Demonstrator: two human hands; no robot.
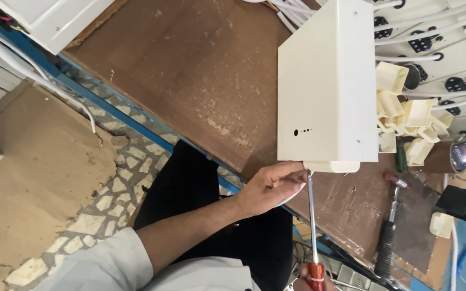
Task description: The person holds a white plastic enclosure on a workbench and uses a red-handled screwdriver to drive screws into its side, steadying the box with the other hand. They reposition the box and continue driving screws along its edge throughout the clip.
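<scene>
The flat white rectangular plastic box [327, 81] stood on edge on the brown wooden surface [190, 70], its broad smooth back toward the camera, with a small cream plastic end cap [331, 166] at its near edge. It looked light and stiff but thin-walled, likely to flex or crack under hard squeezing, and its glossy face would be slippery; the edges and corners seemed the safest places to hold it. The left hand [269, 186] gripped at that near edge, its grip pressed together, fingers curled under the corner beside the cap and pinching the box edge, with a white piece just below the fingers that could not be made out. Just beside this grip on its right, the long steel shaft of a screwdriver [312, 215] rose to the cap, its tip touching the cap's underside. Below, the right hand [313, 280] was closed on the screwdriver's orange handle, only partly in view at the frame's bottom. Further right of the grip, a black-handled tool [387, 242] lay on the surface. Beyond the box, a heap of cream plastic caps [405, 116] and white socket plates with white cables [443, 48] lay well apart from the hands.
</scene>
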